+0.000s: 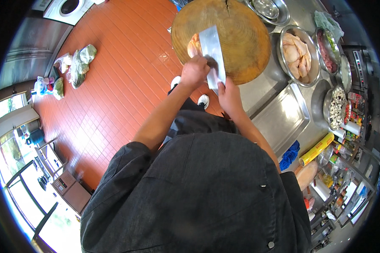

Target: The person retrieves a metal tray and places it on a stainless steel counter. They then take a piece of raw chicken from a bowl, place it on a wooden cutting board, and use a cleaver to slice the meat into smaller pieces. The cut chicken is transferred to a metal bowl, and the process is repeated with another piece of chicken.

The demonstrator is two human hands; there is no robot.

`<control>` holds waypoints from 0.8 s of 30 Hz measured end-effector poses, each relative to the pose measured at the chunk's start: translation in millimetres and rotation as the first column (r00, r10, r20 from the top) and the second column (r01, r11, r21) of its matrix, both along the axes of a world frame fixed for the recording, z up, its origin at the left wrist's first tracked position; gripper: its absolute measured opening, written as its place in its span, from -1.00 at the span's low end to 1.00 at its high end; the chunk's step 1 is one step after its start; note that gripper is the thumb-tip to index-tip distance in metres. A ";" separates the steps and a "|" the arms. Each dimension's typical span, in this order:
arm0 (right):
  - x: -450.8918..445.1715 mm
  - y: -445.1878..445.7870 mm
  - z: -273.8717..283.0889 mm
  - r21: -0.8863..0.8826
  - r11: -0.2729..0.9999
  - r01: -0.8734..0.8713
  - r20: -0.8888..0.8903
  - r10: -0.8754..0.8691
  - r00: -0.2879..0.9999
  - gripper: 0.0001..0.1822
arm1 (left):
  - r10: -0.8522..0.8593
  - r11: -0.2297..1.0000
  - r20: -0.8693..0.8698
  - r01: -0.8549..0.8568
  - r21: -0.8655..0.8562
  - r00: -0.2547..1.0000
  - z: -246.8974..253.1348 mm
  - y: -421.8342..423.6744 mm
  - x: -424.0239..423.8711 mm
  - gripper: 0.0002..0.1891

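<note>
A round wooden chopping block [243,41] with a crack at its far rim lies before me. My right hand [231,96] grips a broad steel cleaver [212,47] near its lower end; the handle is mostly hidden. The blade stands over the left part of the block. Beside the blade's left face is a piece of raw chicken [194,45]. My left hand [193,71] is curled at the near end of that piece, with its fingers against it and close to the blade.
Right of the block stand a steel bowl of raw chicken [296,55], a bowl of sliced red meat [326,52], a bowl of diced white-and-dark food [336,107] and a steel tray [278,117]. A blue cloth [289,155] and yellow roll box [316,149] lie nearer. Bagged vegetables [79,66] rest on the tiled floor.
</note>
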State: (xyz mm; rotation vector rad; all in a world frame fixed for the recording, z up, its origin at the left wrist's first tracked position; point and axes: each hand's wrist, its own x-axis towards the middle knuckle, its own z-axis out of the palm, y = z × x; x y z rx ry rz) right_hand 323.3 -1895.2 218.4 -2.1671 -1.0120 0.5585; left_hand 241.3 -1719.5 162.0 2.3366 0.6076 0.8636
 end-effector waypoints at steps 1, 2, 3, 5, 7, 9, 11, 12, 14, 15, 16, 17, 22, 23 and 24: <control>-1.0 -10.9 0.5 -0.004 1.000 -0.027 -0.002 0.027 1.000 -0.77 | 0.041 0.999 0.062 -0.040 -0.026 0.997 -4.9 5.1 0.5 -0.88; -3.5 -30.5 1.4 0.005 0.999 -0.049 -0.047 0.049 0.998 -0.77 | 0.105 0.986 0.037 -0.099 -0.134 0.994 -2.8 8.9 0.1 -0.87; -6.0 -51.3 3.6 -0.066 0.996 -0.056 -0.043 0.053 0.998 -0.77 | 0.163 0.958 0.006 -0.157 -0.242 0.987 2.9 13.2 -1.1 -0.86; -7.3 -80.9 5.6 -0.194 0.979 -0.070 -0.040 0.064 0.997 -0.77 | 0.221 0.891 -0.029 -0.214 -0.400 0.975 3.8 16.1 -9.8 -0.85; 2.6 -87.0 -0.3 -0.177 0.981 -0.085 -0.025 0.082 0.996 -0.76 | 0.220 0.836 -0.023 -0.201 -0.511 0.975 -4.9 12.7 -19.7 -0.84; 7.3 -83.3 -0.7 -0.147 0.986 -0.084 -0.046 0.078 0.996 -0.75 | 0.241 0.780 -0.041 -0.218 -0.587 0.970 -27.7 7.1 -27.7 -0.84; 12.9 -72.3 10.6 -0.110 0.991 -0.077 -0.106 0.065 0.992 -0.74 | 0.240 0.796 -0.042 -0.222 -0.563 0.970 -33.6 4.5 -31.1 -0.84; 12.8 -68.4 15.8 -0.090 0.994 -0.063 -0.113 0.052 0.992 -0.74 | 0.228 0.839 -0.031 -0.213 -0.501 0.973 -28.3 1.8 -32.1 -0.83; 9.7 -60.1 26.3 -0.054 0.998 -0.040 -0.126 0.033 0.992 -0.74 | 0.196 0.886 -0.027 -0.189 -0.423 0.980 -21.3 2.2 -32.0 -0.83; 9.6 -55.4 31.5 -0.057 0.997 -0.055 -0.124 0.048 0.991 -0.74 | 0.177 0.896 -0.032 -0.175 -0.408 0.984 -20.1 4.1 -32.5 -0.83; 10.2 -49.3 35.7 -0.060 0.996 -0.070 -0.122 0.063 0.991 -0.74 | 0.158 0.905 -0.038 -0.160 -0.394 0.987 -18.7 5.2 -32.7 -0.83; 10.9 -42.8 36.2 -0.060 0.994 -0.086 -0.123 0.079 0.989 -0.75 | 0.149 0.909 -0.009 -0.141 -0.392 0.989 -12.5 5.1 -30.8 -0.83; 8.5 -1.4 10.1 0.044 0.994 -0.101 0.011 0.101 0.995 -0.76 | 0.062 0.936 0.010 -0.055 -0.347 0.998 -12.7 4.9 -21.0 -0.83; 7.5 3.8 9.8 0.061 0.993 -0.099 0.032 0.097 0.995 -0.76 | 0.077 0.933 0.021 -0.065 -0.355 0.997 -9.9 4.0 -18.7 -0.83; 6.9 -0.3 10.6 0.029 0.995 -0.093 -0.009 0.093 0.996 -0.76 | 0.093 0.929 0.033 -0.075 -0.363 0.995 -7.2 3.0 -15.1 -0.83</control>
